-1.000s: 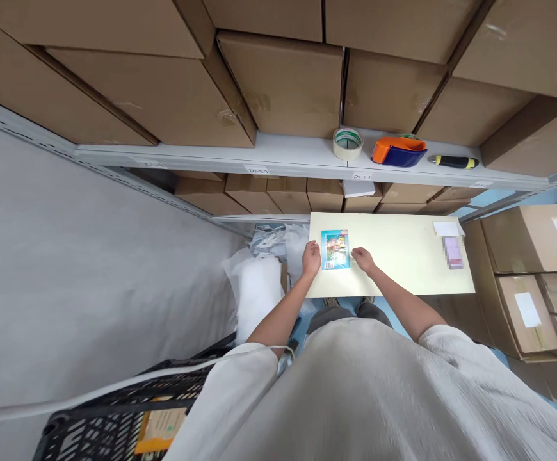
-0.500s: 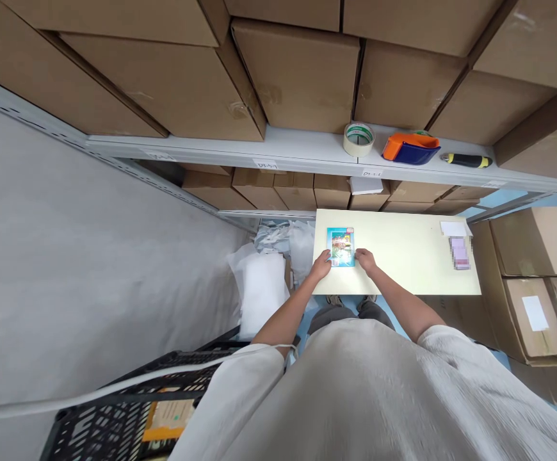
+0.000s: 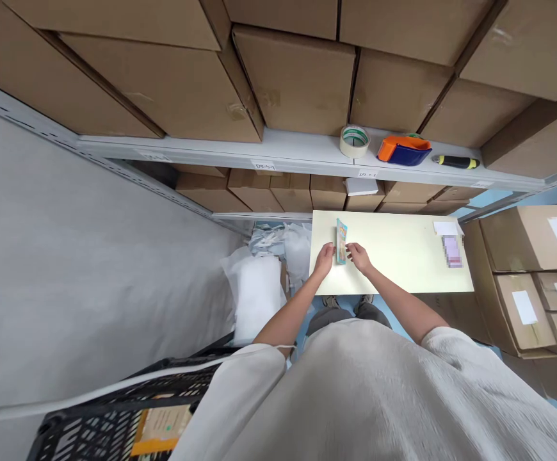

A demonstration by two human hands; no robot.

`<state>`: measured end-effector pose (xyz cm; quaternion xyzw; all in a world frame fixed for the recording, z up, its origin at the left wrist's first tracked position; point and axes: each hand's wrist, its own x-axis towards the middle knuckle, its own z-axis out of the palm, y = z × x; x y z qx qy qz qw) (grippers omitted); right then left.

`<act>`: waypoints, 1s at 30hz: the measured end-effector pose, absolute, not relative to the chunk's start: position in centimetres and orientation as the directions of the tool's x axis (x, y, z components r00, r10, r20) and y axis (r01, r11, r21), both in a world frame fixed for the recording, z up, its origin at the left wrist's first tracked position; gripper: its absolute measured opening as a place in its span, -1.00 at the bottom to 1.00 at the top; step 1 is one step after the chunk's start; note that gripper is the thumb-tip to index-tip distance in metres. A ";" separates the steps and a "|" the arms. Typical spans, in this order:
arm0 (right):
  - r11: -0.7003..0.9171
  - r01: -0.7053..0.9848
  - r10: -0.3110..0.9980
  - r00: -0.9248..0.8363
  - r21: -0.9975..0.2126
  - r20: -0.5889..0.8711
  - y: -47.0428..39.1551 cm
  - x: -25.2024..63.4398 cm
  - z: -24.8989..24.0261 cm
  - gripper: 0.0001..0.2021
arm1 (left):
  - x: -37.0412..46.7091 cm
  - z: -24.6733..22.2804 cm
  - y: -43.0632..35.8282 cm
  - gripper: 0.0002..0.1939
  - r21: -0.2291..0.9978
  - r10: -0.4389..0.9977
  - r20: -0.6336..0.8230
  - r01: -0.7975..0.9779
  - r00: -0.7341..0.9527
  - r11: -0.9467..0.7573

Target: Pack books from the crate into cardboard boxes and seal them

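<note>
A thin blue booklet (image 3: 341,242) with a colourful printed cover is tipped up steeply on its edge over the pale tabletop (image 3: 403,256). It stands between my two hands and shows only a narrow slanted face. At its left side, my left hand (image 3: 325,258) has its fingers curled in by the lower part. From the right, my right hand (image 3: 358,257) reaches the booklet's near side with its fingertips, the fingers slightly spread. The exact contact of the fingertips is too small to make out.
A white slip (image 3: 445,228) and a blurred purple item (image 3: 452,251) lie at the table's right end. On the shelf are a tape roll (image 3: 355,141), an orange-blue tape dispenser (image 3: 404,150) and a utility knife (image 3: 456,161). Cartons (image 3: 523,243) are stacked right; a black crate (image 3: 91,422) stands lower left.
The booklet lay flat, cover up, between my hands; now it is tipped up on its edge. My right hand has shifted slightly left, its fingers more spread. The view has shifted slightly.
</note>
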<state>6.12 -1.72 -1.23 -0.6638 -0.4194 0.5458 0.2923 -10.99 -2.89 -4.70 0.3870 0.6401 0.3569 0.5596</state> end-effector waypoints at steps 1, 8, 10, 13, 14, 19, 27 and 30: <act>-0.480 0.250 0.873 0.042 -0.841 -0.486 -1.8 6.0 -1.4 -0.64 | -12.0 -4.6 -2.9 -0.62 0.892 0.910 -0.396 0.185 -0.122 0.413; -0.285 0.666 0.898 -0.065 -0.690 -0.434 -3.1 5.9 -2.3 -0.74 | -16.1 -4.7 -4.8 -0.51 0.722 0.976 -0.215 0.670 -0.023 0.175; -0.145 0.767 0.891 -0.173 -0.625 -0.419 -3.6 5.6 -2.3 -0.65 | -16.1 -4.9 -5.6 -0.49 0.679 0.967 -0.235 0.728 0.097 0.092; 0.098 0.858 0.816 -0.359 -0.504 -0.453 -4.4 5.2 -2.1 -0.54 | -15.8 -5.3 -6.9 -0.45 0.603 0.921 -0.312 0.797 0.232 0.004; 0.171 0.873 0.778 -0.404 -0.457 -0.481 -4.7 5.2 -2.0 -0.51 | -15.7 -5.5 -7.2 -0.43 0.574 0.899 -0.351 0.819 0.261 -0.014; 0.370 0.892 0.665 -0.450 -0.261 -0.596 -4.7 5.0 -2.2 -0.31 | -15.7 -6.2 -6.6 -0.21 0.461 0.804 -0.512 0.886 0.303 -0.040; 0.321 0.920 0.668 -0.387 -0.223 -0.636 0.0 3.4 -2.9 -0.23 | -15.7 -6.3 -1.8 -0.09 0.430 0.799 -0.526 0.902 0.290 -0.044; 0.307 0.914 0.684 -0.405 -0.265 -0.606 0.3 3.3 -2.9 -0.29 | -15.6 -5.6 -1.3 -0.16 0.417 0.818 -0.504 0.908 0.279 -0.053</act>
